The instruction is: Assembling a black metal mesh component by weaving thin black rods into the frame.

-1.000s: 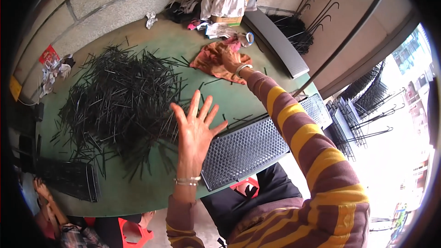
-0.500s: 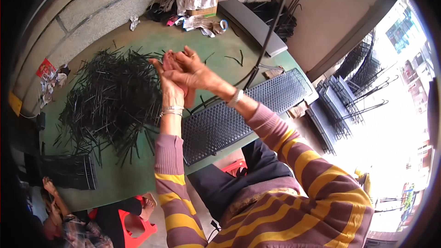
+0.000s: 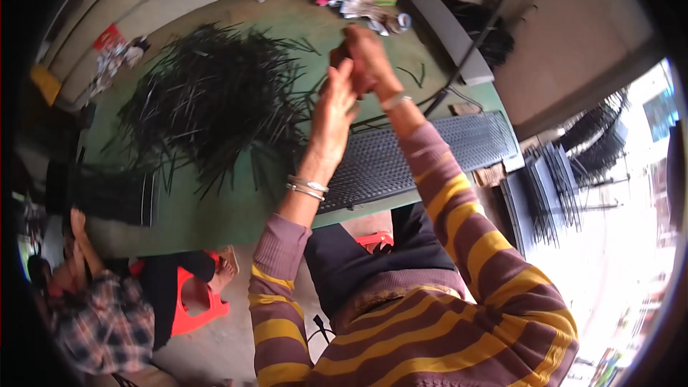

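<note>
Reddish cloth (image 3: pixel 340 56), blurred, seems bunched in the right hand (image 3: pixel 373 57), fingers apparently curled, while the left hand (image 3: pixel 332 118), fingers straight and close together, presumably backs it above the table (image 3: pixel 208 233), beside piled black strips (image 3: pixel 215 93).

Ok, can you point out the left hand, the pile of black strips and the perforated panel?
Left hand (image 3: pixel 333 116): head view, middle of the hand.
Pile of black strips (image 3: pixel 215 93): head view, middle of the heap.
Perforated panel (image 3: pixel 374 166): head view, holed top face, left part.
</note>
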A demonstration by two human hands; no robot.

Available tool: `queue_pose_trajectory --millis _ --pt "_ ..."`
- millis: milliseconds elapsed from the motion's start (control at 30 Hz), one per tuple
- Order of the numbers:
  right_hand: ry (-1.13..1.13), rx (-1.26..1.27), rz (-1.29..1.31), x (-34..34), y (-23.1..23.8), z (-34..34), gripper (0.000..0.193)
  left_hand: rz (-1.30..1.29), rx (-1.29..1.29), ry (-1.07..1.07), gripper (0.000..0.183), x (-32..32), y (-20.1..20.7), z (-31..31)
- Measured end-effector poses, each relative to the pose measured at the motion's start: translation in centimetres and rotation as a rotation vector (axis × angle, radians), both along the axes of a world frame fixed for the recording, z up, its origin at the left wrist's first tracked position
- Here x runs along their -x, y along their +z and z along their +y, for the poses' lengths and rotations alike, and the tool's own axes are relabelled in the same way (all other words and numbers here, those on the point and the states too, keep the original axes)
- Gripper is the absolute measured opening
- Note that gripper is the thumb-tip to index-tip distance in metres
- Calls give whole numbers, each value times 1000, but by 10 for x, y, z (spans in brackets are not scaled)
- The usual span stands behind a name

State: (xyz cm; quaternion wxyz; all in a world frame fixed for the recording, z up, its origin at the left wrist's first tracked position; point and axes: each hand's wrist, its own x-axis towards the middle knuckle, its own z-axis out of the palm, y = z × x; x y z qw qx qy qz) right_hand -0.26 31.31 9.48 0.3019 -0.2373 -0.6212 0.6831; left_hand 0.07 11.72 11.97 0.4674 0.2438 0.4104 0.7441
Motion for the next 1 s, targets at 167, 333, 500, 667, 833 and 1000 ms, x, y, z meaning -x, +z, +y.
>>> queue_pose_trajectory --millis 167,333,500,667,833,1000 --pt "79 -254 66 -55 43 -89 48 49 128 268 87 21 4 -2" --pt "-9 6 79 -41 47 -160 42 70 -196 489 38 46 -45 46" --pt "84 -770 -239 -17 51 -130 44 1160 559 647 29 89 -58 29" --pt "-254 -1061 -457 25 52 -44 37 1349 516 806 42 100 -36 -5" --pt "-270 -1291 -576 81 52 51 62 896 346 665 28 110 -54 -80" --pt "116 -1319 -662 92 -8 96 35 604 414 754 24 72 -72 -162"
